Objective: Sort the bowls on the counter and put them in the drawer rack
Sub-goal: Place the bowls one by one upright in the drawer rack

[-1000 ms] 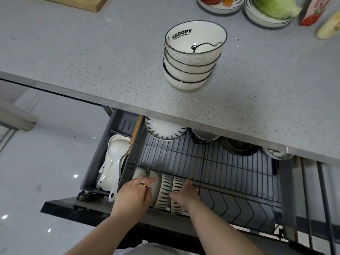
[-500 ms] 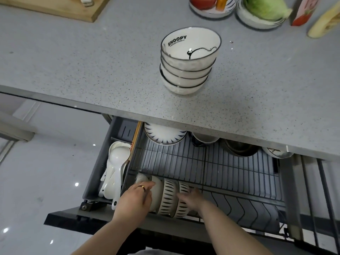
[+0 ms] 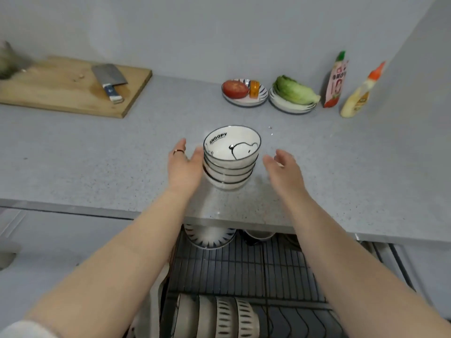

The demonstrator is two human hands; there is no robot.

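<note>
A stack of several white bowls with dark rims (image 3: pixel 230 162) stands on the grey counter (image 3: pixel 97 162); the top one reads SNOOPY. My left hand (image 3: pixel 183 167), with a ring, is spread open against the stack's left side. My right hand (image 3: pixel 283 169) is open a short way to the stack's right, apart from it. Below the counter edge, the wire drawer rack (image 3: pixel 244 272) is pulled out. Several striped bowls (image 3: pixel 219 315) stand on edge in its front row.
A wooden cutting board (image 3: pixel 61 91) with a cleaver (image 3: pixel 109 79) lies at the back left. Two plates with a tomato (image 3: pixel 235 89) and lettuce (image 3: pixel 295 91) sit at the back, with two sauce bottles (image 3: pixel 336 81) to their right. A striped plate (image 3: pixel 210 237) lies at the rack's rear.
Both hands have left the striped bowls in the rack and risen to either side of the bowl stack on the counter. My view has tilted up.
</note>
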